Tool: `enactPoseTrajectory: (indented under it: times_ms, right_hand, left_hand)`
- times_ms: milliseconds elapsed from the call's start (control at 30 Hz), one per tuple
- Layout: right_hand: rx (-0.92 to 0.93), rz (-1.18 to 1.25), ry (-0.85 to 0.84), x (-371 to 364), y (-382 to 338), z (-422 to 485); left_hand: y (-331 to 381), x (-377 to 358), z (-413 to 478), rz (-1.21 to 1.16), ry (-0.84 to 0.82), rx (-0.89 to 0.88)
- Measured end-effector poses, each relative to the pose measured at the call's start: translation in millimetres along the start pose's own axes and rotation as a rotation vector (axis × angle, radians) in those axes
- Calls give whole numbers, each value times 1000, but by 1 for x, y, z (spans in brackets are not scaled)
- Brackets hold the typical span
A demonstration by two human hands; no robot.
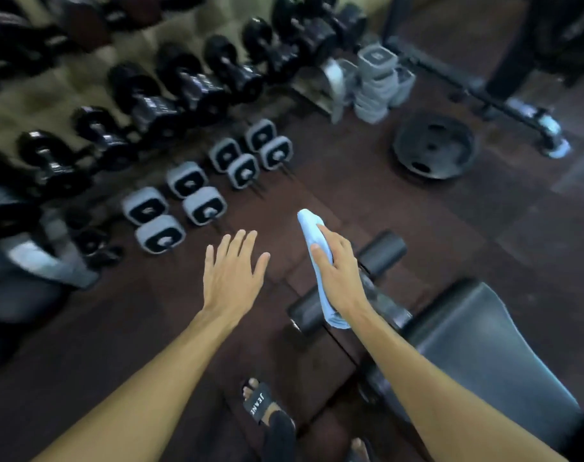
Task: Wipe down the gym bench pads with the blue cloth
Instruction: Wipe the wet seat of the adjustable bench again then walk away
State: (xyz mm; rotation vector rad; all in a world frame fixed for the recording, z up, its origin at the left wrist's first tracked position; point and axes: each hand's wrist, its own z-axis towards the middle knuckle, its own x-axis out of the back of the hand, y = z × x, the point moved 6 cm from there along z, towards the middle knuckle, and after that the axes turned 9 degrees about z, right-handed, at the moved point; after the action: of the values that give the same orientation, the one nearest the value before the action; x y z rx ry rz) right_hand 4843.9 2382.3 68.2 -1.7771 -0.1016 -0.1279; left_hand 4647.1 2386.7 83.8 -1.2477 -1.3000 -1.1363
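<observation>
The black gym bench seat pad (477, 345) fills the lower right, with two black foam roller pads at its far end, one roller pad (382, 251) to the right and the other roller pad (305, 311) to the left. My right hand (340, 271) grips a rolled light blue cloth (308, 225) above the rollers; the cloth sticks out past my fingers and hangs below my wrist. My left hand (234, 271) hovers over the floor to the left of the bench, fingers straight and spread, holding nothing.
Grey square-ended dumbbells (204, 205) stand on the brown rubber floor ahead left. Black dumbbells (197, 85) line a rack behind them. A weight plate (433, 146) lies ahead right, near a machine's base bar (503, 105). My sandalled foot (257, 400) is beside the bench.
</observation>
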Motion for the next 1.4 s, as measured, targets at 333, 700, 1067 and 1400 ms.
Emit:
enactPoseTrajectory:
  times_ms: [333, 700, 1067, 1400]
  right_hand:
    - [215, -163, -613, -376, -186, 21]
    - [344, -180, -1265, -761, -274, -120]
    - [417, -161, -1779, -1086, -310, -271]
    - [413, -180, -2021, -1332, -306, -452]
  left_hand:
    - [-362, 136, -48, -61, 95, 550]
    - [-654, 185, -228, -119, 217, 1216]
    - [-903, 186, -361, -175, 275, 1720]
    - [-1121, 163, -507, -181, 305, 1981]
